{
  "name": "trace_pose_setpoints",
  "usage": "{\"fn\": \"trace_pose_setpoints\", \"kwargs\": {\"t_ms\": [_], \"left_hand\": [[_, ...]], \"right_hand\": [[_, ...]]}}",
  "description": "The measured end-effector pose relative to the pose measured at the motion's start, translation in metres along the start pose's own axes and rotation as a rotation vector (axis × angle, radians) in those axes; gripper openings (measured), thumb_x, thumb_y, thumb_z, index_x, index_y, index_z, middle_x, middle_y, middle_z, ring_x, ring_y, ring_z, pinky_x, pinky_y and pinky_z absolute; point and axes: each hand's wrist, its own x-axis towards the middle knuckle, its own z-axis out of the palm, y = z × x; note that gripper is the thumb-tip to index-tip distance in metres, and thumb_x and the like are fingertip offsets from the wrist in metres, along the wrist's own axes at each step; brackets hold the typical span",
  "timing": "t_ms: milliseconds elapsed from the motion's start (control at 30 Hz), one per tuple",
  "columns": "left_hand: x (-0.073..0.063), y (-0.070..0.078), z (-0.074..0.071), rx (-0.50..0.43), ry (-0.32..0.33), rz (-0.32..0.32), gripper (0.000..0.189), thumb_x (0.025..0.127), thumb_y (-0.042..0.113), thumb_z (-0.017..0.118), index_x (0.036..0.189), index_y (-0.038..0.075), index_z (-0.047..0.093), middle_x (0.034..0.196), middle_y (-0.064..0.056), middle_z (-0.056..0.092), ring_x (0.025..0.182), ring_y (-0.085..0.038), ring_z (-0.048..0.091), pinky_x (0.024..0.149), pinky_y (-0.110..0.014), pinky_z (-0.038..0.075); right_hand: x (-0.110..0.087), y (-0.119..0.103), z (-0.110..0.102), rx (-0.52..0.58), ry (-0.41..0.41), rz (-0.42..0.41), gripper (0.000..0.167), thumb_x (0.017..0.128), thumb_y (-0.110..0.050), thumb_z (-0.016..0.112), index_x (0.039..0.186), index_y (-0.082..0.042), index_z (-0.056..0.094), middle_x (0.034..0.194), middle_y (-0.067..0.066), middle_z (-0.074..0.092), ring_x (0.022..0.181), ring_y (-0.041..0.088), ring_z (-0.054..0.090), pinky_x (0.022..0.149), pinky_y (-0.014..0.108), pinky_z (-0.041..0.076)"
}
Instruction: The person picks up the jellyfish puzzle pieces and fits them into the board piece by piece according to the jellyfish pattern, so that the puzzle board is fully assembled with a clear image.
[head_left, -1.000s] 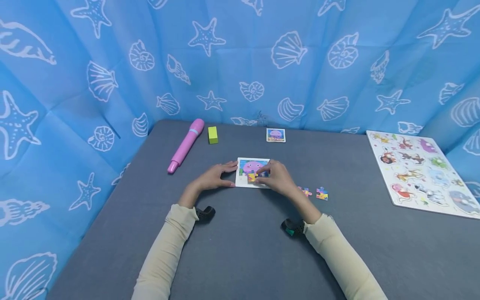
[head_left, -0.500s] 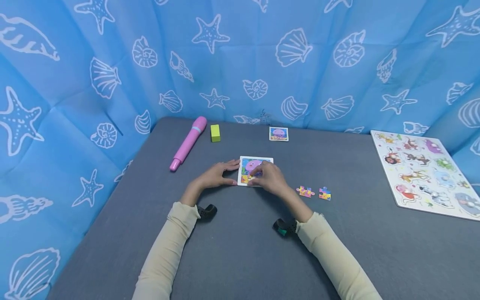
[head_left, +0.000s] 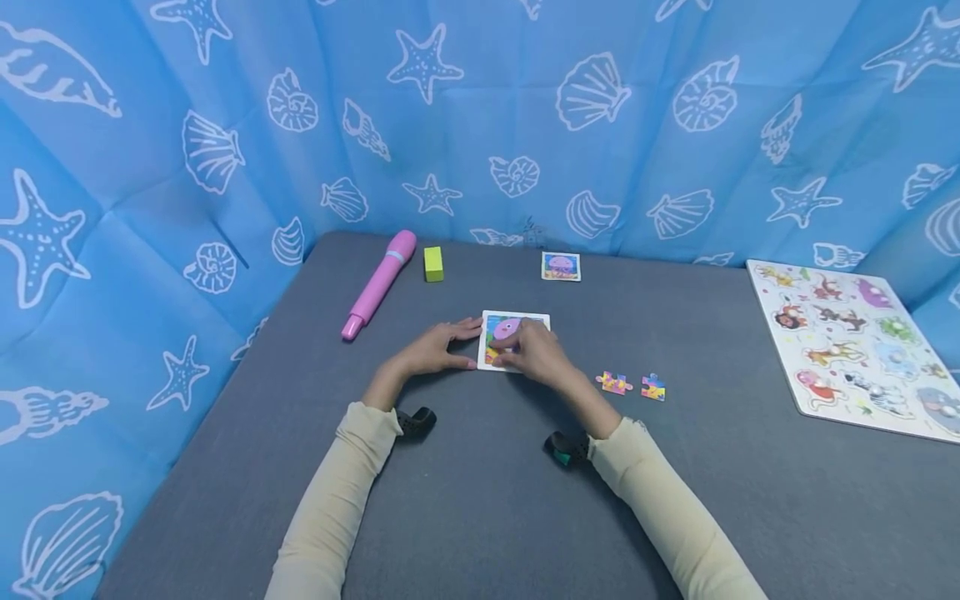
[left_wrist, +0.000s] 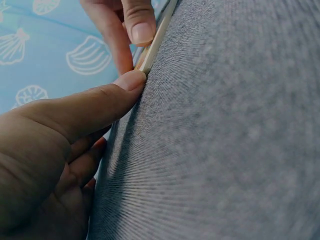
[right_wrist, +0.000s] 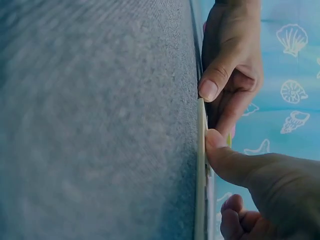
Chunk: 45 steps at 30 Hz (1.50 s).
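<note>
A small white-rimmed jigsaw tray (head_left: 483,337) with a pink sea-creature picture lies flat on the table. My left hand (head_left: 433,348) rests along its left edge, thumb at the near corner and fingers stretched toward the far one. Over the picture, my right hand (head_left: 538,353) pinches a yellow-orange puzzle piece (head_left: 492,353) down against the tray's lower left part; the fingers hide most of that piece. In the right wrist view, my right thumb (right_wrist: 217,140) is on the tray, just beside the left thumb (right_wrist: 209,91). Two linked-looking pink-yellow pieces (head_left: 615,382) and another puzzle piece (head_left: 653,387) lie to the right.
Toward the back are a pink microphone-shaped stick (head_left: 378,285), a yellow-green block (head_left: 433,264) and a small picture card (head_left: 561,267). A large animal peg board (head_left: 843,354) lies at the right. A blue seashell curtain (head_left: 480,125) hangs behind the grey table (head_left: 465,500).
My right hand has moved slightly left and lowered the yellow-orange puzzle piece into the tray's lower left. My left hand stays at the tray's edge. The head view has shifted a little.
</note>
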Motion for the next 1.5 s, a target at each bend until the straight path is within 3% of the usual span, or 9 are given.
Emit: {"fn": "trace_pose_setpoints", "kwargs": {"t_ms": [233, 400, 633, 767, 900, 1133, 1367, 1500], "left_hand": [[-0.001, 0.002, -0.003, 0.015, 0.022, 0.008, 0.064, 0.082, 0.023, 0.069, 0.138, 0.006, 0.041, 0.150, -0.006, 0.030, 0.140, -0.025, 0.023, 0.114, -0.047, 0.018], [-0.001, 0.001, 0.000, 0.030, 0.020, 0.011, 0.063, 0.082, 0.024, 0.069, 0.137, 0.007, 0.042, 0.149, -0.005, 0.031, 0.140, -0.025, 0.024, 0.114, -0.047, 0.016], [0.001, 0.003, 0.006, 0.010, 0.016, 0.009, 0.063, 0.082, 0.023, 0.069, 0.137, 0.008, 0.043, 0.149, -0.004, 0.031, 0.140, -0.024, 0.024, 0.114, -0.046, 0.017], [0.002, 0.004, 0.005, 0.005, 0.020, 0.023, 0.062, 0.082, 0.022, 0.069, 0.136, 0.006, 0.043, 0.149, -0.006, 0.032, 0.139, -0.024, 0.025, 0.114, -0.046, 0.018], [0.002, 0.003, 0.004, 0.012, 0.023, 0.035, 0.063, 0.082, 0.022, 0.069, 0.136, 0.005, 0.043, 0.148, -0.007, 0.032, 0.139, -0.025, 0.025, 0.114, -0.048, 0.018], [0.001, 0.002, 0.003, 0.012, 0.029, 0.015, 0.062, 0.082, 0.022, 0.069, 0.136, 0.006, 0.044, 0.149, -0.006, 0.032, 0.139, -0.025, 0.025, 0.114, -0.047, 0.018], [0.003, 0.001, 0.005, -0.015, 0.034, 0.014, 0.061, 0.082, 0.020, 0.069, 0.136, 0.005, 0.044, 0.148, -0.007, 0.033, 0.139, -0.025, 0.024, 0.113, -0.046, 0.019], [0.002, 0.000, 0.004, -0.057, 0.069, 0.023, 0.060, 0.081, 0.017, 0.070, 0.133, 0.002, 0.046, 0.146, -0.009, 0.036, 0.139, -0.025, 0.026, 0.113, -0.044, 0.023]], "right_hand": [[0.008, -0.005, 0.003, -0.014, 0.017, 0.123, 0.025, 0.069, -0.033, 0.079, 0.091, -0.023, 0.075, 0.090, -0.001, 0.071, 0.080, 0.017, 0.061, 0.075, 0.049, 0.038], [0.005, -0.004, 0.005, -0.053, 0.032, 0.158, 0.028, 0.068, -0.034, 0.079, 0.094, -0.024, 0.074, 0.090, 0.004, 0.067, 0.082, 0.020, 0.058, 0.075, 0.048, 0.037], [-0.006, -0.002, 0.005, -0.136, 0.072, 0.115, 0.031, 0.067, -0.035, 0.080, 0.093, -0.019, 0.075, 0.080, 0.005, 0.058, 0.074, 0.019, 0.052, 0.065, 0.039, 0.033], [-0.005, -0.002, 0.002, -0.196, 0.054, 0.071, 0.025, 0.071, -0.034, 0.077, 0.091, -0.018, 0.076, 0.082, 0.003, 0.060, 0.077, 0.019, 0.052, 0.065, 0.039, 0.032], [-0.003, -0.003, -0.002, -0.235, 0.009, 0.077, 0.025, 0.074, -0.036, 0.075, 0.094, -0.021, 0.075, 0.088, 0.003, 0.060, 0.082, 0.021, 0.054, 0.068, 0.041, 0.033], [-0.004, 0.008, -0.005, -0.091, -0.030, 0.114, 0.032, 0.076, -0.036, 0.073, 0.106, -0.025, 0.069, 0.088, 0.005, 0.061, 0.081, 0.018, 0.053, 0.067, 0.039, 0.034], [-0.018, 0.024, -0.023, 0.020, 0.040, 0.078, 0.030, 0.079, -0.021, 0.072, 0.105, -0.008, 0.069, 0.070, 0.009, 0.047, 0.062, 0.016, 0.031, 0.056, 0.027, 0.025], [-0.033, 0.040, -0.040, 0.052, 0.043, 0.103, 0.034, 0.080, -0.022, 0.071, 0.109, -0.004, 0.068, 0.067, 0.007, 0.042, 0.061, 0.016, 0.029, 0.055, 0.026, 0.027]]}}
